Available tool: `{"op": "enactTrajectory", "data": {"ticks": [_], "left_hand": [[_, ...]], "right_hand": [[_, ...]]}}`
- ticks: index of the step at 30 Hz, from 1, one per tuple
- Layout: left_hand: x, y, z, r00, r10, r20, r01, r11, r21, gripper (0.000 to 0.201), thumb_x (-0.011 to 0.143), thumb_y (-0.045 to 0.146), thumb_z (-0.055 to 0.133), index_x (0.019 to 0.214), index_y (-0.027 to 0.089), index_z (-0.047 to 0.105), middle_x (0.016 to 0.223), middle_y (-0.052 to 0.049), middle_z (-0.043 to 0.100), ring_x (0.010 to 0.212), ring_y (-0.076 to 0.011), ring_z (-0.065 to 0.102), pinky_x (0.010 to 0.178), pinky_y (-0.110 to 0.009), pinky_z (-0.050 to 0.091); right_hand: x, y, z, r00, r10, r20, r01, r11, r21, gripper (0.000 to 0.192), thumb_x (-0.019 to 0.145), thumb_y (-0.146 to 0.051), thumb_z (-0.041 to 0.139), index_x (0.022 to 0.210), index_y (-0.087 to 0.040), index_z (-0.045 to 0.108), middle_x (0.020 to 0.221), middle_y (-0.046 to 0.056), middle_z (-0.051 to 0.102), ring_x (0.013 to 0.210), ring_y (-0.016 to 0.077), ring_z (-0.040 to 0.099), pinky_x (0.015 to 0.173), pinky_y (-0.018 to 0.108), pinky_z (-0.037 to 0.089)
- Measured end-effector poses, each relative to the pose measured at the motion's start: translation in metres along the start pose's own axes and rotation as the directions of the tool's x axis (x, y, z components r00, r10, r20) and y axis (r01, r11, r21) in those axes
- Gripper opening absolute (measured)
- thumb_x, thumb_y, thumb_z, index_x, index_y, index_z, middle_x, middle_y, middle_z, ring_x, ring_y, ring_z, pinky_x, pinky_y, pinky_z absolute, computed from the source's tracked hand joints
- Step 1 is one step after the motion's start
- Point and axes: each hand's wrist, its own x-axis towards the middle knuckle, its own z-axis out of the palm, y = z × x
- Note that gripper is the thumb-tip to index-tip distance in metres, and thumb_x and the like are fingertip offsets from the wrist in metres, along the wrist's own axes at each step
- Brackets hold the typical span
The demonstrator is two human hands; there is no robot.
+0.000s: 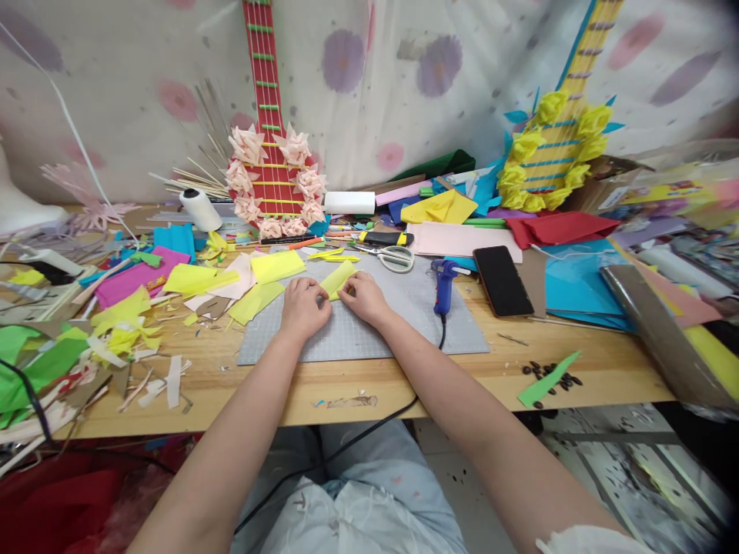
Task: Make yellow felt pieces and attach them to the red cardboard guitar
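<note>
Between my two hands lies a small strip of yellow crepe paper [338, 280] on the grey cutting mat [369, 342]. My left hand [305, 306] is closed with its fingertips at the strip's left end. At the other end, my right hand [363, 296] pinches the paper between thumb and fingers. Behind them, scissors [396, 258] with pale handles rest on the mat. A blue glue gun [444, 286] stands right of my right hand, its cord running toward me. More yellow paper pieces [277, 267] lie left of my left hand.
A red paper guitar [269, 185] with pink flowers and a yellow one [546, 165] with yellow flowers lean at the back. A black phone [503, 282] lies right of the mat. Paper scraps [124, 323] crowd the left; dark seeds [540, 369] lie near the front right edge.
</note>
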Motion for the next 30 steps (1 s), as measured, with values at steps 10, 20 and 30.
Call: {"op": "enactTrajectory", "data": {"ticks": [10, 20, 30], "left_hand": [[0.0024, 0.0066, 0.0055, 0.991, -0.127, -0.038, 0.128, 0.992, 0.009, 0.017, 0.073, 0.033, 0.054, 0.069, 0.021, 0.065, 0.087, -0.007, 0.057, 0.094, -0.0247, 0.046, 0.085, -0.038, 0.038], [0.0072, 0.0057, 0.0096, 0.986, -0.155, -0.066, 0.156, 0.988, 0.009, 0.014, 0.069, 0.034, 0.059, 0.064, 0.022, 0.065, 0.087, -0.006, 0.057, 0.094, -0.0239, 0.045, 0.083, -0.037, 0.038], [0.0069, 0.0063, 0.0090, 0.986, -0.160, -0.057, 0.161, 0.987, 0.017, 0.014, 0.069, 0.033, 0.060, 0.063, 0.021, 0.064, 0.085, -0.006, 0.056, 0.093, -0.0238, 0.045, 0.083, -0.036, 0.037]], "right_hand": [[-0.0003, -0.0044, 0.0034, 0.998, 0.049, -0.042, -0.051, 0.997, -0.064, 0.014, 0.077, -0.025, 0.053, 0.068, -0.016, 0.059, 0.085, 0.005, 0.055, 0.083, 0.0147, 0.049, 0.077, 0.025, 0.038], [-0.0011, -0.0066, 0.0018, 0.998, 0.050, -0.047, -0.052, 0.997, -0.059, 0.014, 0.076, -0.024, 0.053, 0.067, -0.015, 0.059, 0.085, 0.005, 0.055, 0.083, 0.0154, 0.049, 0.077, 0.025, 0.038], [0.0003, -0.0065, 0.0053, 0.996, 0.058, -0.072, -0.063, 0.996, -0.066, 0.012, 0.075, -0.022, 0.054, 0.065, -0.015, 0.058, 0.082, 0.006, 0.055, 0.082, 0.0163, 0.049, 0.075, 0.027, 0.038]]}}
